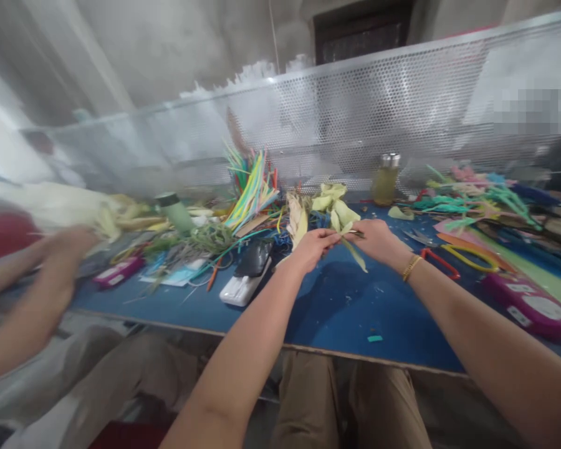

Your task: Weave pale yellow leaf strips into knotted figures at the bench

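Note:
My left hand (pixel 312 247) and my right hand (pixel 378 241) meet over the blue table (pixel 341 312), both pinched on a cluster of pale yellow-green leaf-like pieces (pixel 336 209) with a thin green stem (pixel 355 252) hanging down between them. My right wrist wears a gold bangle (pixel 411 267). Dried husk pieces (pixel 297 221) lie just left of my hands.
A bundle of coloured strips (pixel 252 187), a green bottle (pixel 175 212), a glass jar (pixel 386 178), a black-and-white tool (pixel 247 274), pink cases (pixel 533 305), scissors (pixel 437 259) and coloured scraps (pixel 472 193) crowd the table. A co-worker's blurred arms (pixel 42 280) are at the left. A perforated metal screen (pixel 355 106) stands behind.

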The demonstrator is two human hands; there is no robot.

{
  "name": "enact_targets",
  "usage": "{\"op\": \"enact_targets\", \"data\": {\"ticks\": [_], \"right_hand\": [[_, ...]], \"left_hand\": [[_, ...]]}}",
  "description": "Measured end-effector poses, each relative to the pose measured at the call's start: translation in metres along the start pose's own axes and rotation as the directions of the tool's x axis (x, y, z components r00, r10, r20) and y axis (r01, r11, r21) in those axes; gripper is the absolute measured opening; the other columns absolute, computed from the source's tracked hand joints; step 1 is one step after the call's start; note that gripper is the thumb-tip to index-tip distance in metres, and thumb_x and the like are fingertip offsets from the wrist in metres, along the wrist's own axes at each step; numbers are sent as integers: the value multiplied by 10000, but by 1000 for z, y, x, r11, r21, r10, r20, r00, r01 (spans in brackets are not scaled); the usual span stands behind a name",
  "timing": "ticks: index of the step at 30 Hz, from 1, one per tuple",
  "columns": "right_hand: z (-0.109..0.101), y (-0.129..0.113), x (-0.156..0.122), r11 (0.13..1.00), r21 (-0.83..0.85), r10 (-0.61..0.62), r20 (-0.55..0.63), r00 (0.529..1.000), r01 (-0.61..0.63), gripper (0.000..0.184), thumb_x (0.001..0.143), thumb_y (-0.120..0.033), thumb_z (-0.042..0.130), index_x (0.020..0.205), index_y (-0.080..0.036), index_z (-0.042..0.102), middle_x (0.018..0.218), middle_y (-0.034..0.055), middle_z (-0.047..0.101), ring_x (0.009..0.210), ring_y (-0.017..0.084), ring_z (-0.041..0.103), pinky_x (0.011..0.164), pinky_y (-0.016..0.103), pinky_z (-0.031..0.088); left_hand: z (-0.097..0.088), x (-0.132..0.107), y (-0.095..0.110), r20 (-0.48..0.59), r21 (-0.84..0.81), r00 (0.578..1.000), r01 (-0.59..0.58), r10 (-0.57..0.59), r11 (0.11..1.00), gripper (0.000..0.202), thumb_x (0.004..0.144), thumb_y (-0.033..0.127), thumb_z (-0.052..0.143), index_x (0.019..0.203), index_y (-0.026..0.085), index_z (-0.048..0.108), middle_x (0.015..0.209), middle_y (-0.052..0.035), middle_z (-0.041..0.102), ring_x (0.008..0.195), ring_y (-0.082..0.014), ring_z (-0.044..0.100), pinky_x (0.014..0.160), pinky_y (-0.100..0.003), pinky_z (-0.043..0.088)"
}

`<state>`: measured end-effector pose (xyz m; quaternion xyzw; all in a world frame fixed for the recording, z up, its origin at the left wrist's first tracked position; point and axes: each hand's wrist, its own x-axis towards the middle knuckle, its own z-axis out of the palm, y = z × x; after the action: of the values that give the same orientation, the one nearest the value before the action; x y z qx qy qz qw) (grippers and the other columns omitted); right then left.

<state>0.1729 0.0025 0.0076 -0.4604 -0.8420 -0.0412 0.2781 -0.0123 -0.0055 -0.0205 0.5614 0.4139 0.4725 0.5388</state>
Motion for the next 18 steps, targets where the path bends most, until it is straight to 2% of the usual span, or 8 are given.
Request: {"op": "enact_targets", "data": {"ticks": [3,6,9,13,18], "right_hand": [[2,4,1,997,-70,-30,-28,999,28,293,851,-380,545,702,-172,690,728,84,702,740,216,614,694,311,326],[2,6,1,999,-44,-34,-52,998,32,247,824,-371,574,749,-188,722,752,77,716,784,231,631,745,327,346],[0,9,1,995,104,6,-47,999,-1,208,794,-357,608,786,-194,737,790,66,729,779,216,634,730,309,376],[-1,13,3,939,340,72,-45,996,-52,165,764,-308,633,802,-179,729,774,43,719,720,179,606,662,273,394],[-2,6,3,866,489,159,-72,985,-104,158,753,-304,636,745,-167,712,683,22,680,648,151,562,628,268,392]], "left_hand": [[0,0,1,-17,10,1000,21,-21,1000,248,686,338,785,774,140,665,670,2,601,520,-59,393,509,-243,235],[0,0,1,-15,32,999,31,-31,999,239,686,334,788,769,140,678,630,10,578,500,-56,362,510,-251,219],[1,1,-1,-15,17,1000,4,-4,1000,237,667,326,797,746,141,673,610,18,560,487,-57,342,505,-256,199],[3,3,-2,-32,-54,999,-35,34,998,256,647,333,799,728,132,663,622,6,567,483,-58,333,498,-256,175],[13,1,0,-106,-52,992,-71,65,996,232,693,312,750,642,149,593,555,32,500,467,-59,304,497,-253,180]]}}
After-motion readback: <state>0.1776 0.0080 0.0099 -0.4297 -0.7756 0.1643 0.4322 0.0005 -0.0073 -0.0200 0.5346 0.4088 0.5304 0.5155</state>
